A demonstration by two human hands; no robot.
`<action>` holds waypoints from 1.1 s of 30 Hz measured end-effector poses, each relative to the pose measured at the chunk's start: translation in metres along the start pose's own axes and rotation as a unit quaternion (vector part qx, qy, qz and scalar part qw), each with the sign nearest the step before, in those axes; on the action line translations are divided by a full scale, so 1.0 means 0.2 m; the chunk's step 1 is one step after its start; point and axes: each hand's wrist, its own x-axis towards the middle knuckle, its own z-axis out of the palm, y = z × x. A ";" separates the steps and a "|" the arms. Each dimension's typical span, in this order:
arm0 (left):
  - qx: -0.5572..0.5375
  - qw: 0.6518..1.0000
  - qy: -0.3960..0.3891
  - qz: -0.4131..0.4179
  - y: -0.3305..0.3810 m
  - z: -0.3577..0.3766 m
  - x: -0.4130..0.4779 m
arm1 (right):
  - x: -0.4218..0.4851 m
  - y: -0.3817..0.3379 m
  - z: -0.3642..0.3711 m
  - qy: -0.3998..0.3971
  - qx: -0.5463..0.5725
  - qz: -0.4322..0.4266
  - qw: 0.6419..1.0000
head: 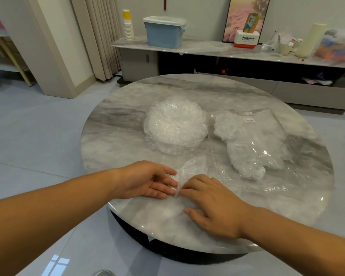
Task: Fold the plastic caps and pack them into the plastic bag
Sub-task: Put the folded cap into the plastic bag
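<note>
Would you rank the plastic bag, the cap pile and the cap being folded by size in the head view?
1. plastic bag
2. cap pile
3. cap being folded, partly hidden, clearly smallest

- The table [127,124] top looks like polished stone, grey and white with veins, smooth and glossy; its rim catches light.
- The pile of caps [175,124] is thin clear plastic film, crinkled and shiny, with gathered edges.
- The single cap [193,166] at the near edge is the same wrinkled clear film.
- The bag [267,124] is smooth clear plastic, glossy, with bright creases and a white paper label [249,120].
- The floor [38,136] is pale tile, very glossy and mirror-like.
- The bin [163,34] is matt blue plastic with a milky, half-clear lid [164,20].
- The cups [128,29] look like white paper.
- The curtain [100,36] is beige pleated cloth, matt.
</note>
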 end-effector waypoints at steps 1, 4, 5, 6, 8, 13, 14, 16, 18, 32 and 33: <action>-0.001 1.000 -0.001 -0.002 0.00 0.01 0.00 | -0.01 0.00 -0.01 0.018 0.007 0.002 1.000; -0.014 1.000 -0.010 0.001 0.01 0.03 0.00 | -0.03 -0.02 -0.03 0.047 0.056 -0.004 0.997; -0.016 1.000 -0.017 0.003 0.01 0.03 0.00 | -0.02 -0.03 -0.04 0.038 0.064 -0.009 0.997; -0.017 1.000 -0.022 0.003 0.01 0.03 0.00 | -0.02 -0.03 -0.03 0.027 0.063 -0.012 0.998; -0.020 1.000 -0.023 0.003 0.01 0.03 0.00 | -0.01 -0.02 0.00 0.005 0.046 0.001 0.999; 0.050 0.997 0.056 0.029 0.02 0.04 0.03 | 0.01 0.03 0.05 -0.022 0.007 0.044 0.999; 0.115 0.986 0.104 0.053 0.02 0.04 0.05 | 0.01 0.03 0.06 -0.020 0.008 0.047 0.999; 0.268 0.939 0.189 0.102 0.03 0.02 0.10 | 0.01 0.03 0.05 -0.017 0.008 0.048 0.999; 0.351 0.902 0.219 0.123 0.05 0.03 0.13 | 0.01 0.02 0.05 -0.019 -0.003 0.045 0.999; 0.103 0.991 0.075 0.047 0.12 0.14 0.17 | -0.06 0.03 -0.10 0.054 0.127 0.070 0.988; 0.069 0.993 0.070 0.064 0.12 0.15 0.16 | -0.05 0.03 -0.14 0.086 0.164 0.093 0.978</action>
